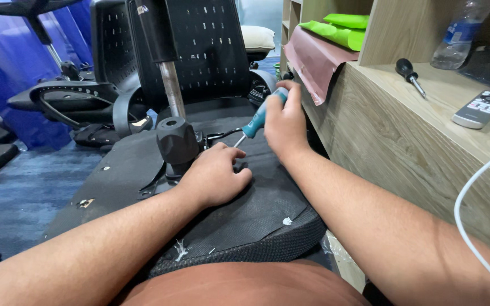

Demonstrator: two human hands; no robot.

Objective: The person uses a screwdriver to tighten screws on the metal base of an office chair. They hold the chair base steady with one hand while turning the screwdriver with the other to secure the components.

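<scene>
Upturned chair seat (239,221) lies across the person's lap, underside up, with the black mechanism hub (177,141) and chrome column (171,88) at 11 o'clock from the left hand (214,175). Left hand rests flat on the fabric, fingers loosely curled, gripping nothing. Right hand (284,122) is closed around the teal screwdriver (256,119), tip angled down to 8 o'clock toward the bracket beside the hub. Work appears mid-course: the mechanism is still seated and loose threads show on the seat edge. The screw itself is hidden behind the left hand, so whether the tip is engaged cannot be confirmed. A second screwdriver (408,75) and remote control (481,108) lie on the desk (404,141) at 2 o'clock.
</scene>
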